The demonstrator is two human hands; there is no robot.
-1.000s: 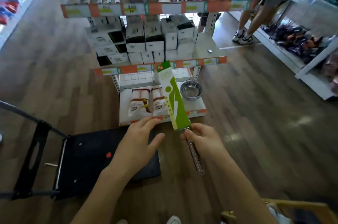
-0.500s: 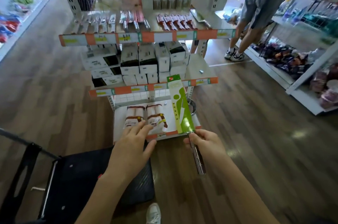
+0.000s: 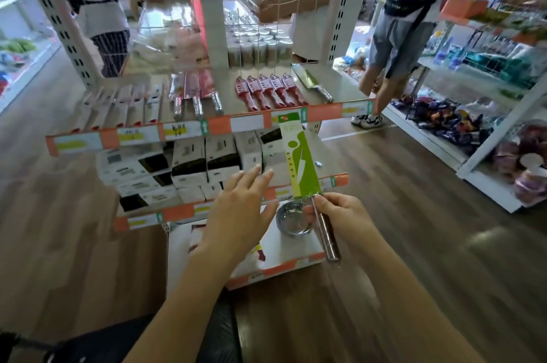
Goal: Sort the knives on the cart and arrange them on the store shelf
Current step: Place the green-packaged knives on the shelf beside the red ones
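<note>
Store shelf (image 3: 325, 112), 3 tiers, orange/white price strips on edges. Top tier: red-handled knives (image 3: 270, 91) in row, steel-handled ones at left. Mid tier: white boxes (image 3: 204, 161). Bottom tier: steel bowl (image 3: 291, 219). Left hand (image 3: 239, 211) empty, fingers spread, in front of mid tier. Right hand (image 3: 340, 214) grips steel handle of knife (image 3: 300, 160) in green sleeve, blade pointing up toward top tier edge.
</note>
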